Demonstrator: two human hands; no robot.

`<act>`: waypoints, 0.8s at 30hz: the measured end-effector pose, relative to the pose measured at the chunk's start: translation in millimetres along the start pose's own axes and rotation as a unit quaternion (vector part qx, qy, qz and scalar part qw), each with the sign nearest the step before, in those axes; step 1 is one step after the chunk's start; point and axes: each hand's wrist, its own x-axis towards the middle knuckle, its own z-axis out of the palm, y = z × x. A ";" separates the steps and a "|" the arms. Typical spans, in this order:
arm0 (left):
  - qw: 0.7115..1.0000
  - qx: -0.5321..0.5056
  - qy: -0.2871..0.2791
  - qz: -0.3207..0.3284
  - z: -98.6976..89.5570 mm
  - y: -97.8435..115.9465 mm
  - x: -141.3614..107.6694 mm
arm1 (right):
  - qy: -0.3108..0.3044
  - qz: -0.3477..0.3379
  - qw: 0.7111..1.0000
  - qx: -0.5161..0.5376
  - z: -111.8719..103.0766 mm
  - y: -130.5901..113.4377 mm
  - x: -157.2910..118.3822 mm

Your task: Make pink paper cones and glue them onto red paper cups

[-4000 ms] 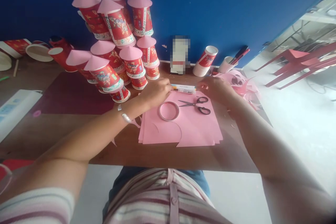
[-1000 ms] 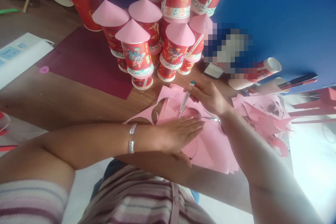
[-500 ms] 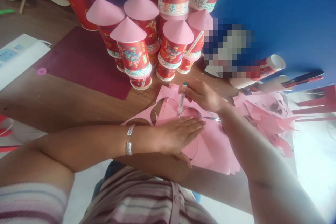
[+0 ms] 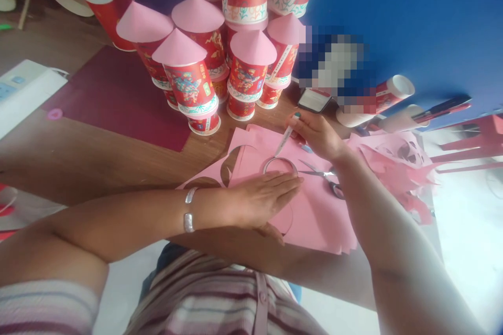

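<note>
— Hands first: our left hand (image 4: 261,200) lies flat, fingers together, pressing on the pink paper (image 4: 314,214), and part of the ring (image 4: 280,165) sits under its fingertips. We judge it is there to keep ring and sheets from sliding.

— And our right hand (image 4: 317,135)?

— Closed round the pen (image 4: 286,138), tip down at the ring's far edge, so the line can follow the rim.

— What else, biggest down?

— We see the wooden table (image 4: 78,157) with a dark red mat (image 4: 118,99) on it. Behind the paper stands a stack of red cups (image 4: 188,84) with pink cone lids, just beyond the sheets' far corner. A heap of pink scraps (image 4: 396,167) lies to the right, and a white box (image 4: 23,94) to the left.

— Anything in the way?

— Scissors (image 4: 326,178) lie on the paper, just beside the ring and under our right wrist. They seem the likeliest thing to snag the pen hand.
</note>
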 end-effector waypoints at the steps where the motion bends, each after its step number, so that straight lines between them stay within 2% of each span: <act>1: 1.000 0.004 0.002 0.001 -0.6 0.3 -0.2 | 0.009 0.006 1.000 0.009 -1.4 2.5 -2.8; 6: 0.999 0.019 0.033 0.017 0.0 -1.3 0.4 | 0.043 0.019 0.997 0.058 -6.7 12.2 -18.8; 11: 0.997 0.016 0.068 0.040 0.4 -6.1 2.0 | 0.091 0.020 0.994 0.058 -7.7 16.3 -41.8; 17: 0.997 0.039 0.035 0.049 -7.2 -10.7 1.1 | 0.139 0.019 0.988 0.067 -3.5 16.8 -72.1; 24: 1.000 -0.003 -0.007 0.026 -18.8 -9.3 2.0 | 0.181 0.025 0.982 0.057 2.6 14.3 -99.2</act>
